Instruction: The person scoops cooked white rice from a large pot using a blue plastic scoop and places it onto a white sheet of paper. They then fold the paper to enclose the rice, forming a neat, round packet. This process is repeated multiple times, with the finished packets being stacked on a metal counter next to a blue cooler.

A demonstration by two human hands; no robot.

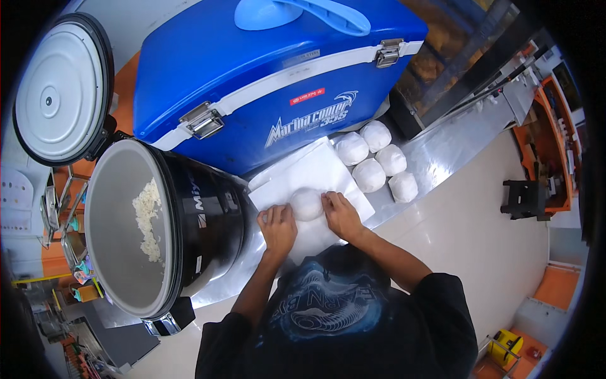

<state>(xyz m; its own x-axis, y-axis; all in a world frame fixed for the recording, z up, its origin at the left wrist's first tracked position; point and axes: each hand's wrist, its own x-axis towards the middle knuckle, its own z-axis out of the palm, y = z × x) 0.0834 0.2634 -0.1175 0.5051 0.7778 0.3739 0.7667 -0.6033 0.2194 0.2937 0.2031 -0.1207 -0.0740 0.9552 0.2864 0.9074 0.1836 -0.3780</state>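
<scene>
Between my hands a round white bundle (pixel 306 204) sits on a stack of white paper sheets (pixel 289 176); a sheet covers it, and its contents are hidden. My left hand (pixel 278 228) pinches the paper at the bundle's left side. On the other side, the fingers of my right hand (pixel 343 216) grip the paper close against the bundle. Several finished-looking paper-wrapped bundles (pixel 369 175) are grouped beyond my right hand, beside the stack.
A large rice cooker (pixel 208 218) stands at left, its lid (pixel 59 94) raised, with some cooked rice (pixel 147 220) inside. Behind the paper is a latched blue cooler box (pixel 246 118), a light-blue scoop (pixel 303 16) on top. Everything rests on a metal counter (pixel 438 158). A black stool (pixel 522 199) stands at right.
</scene>
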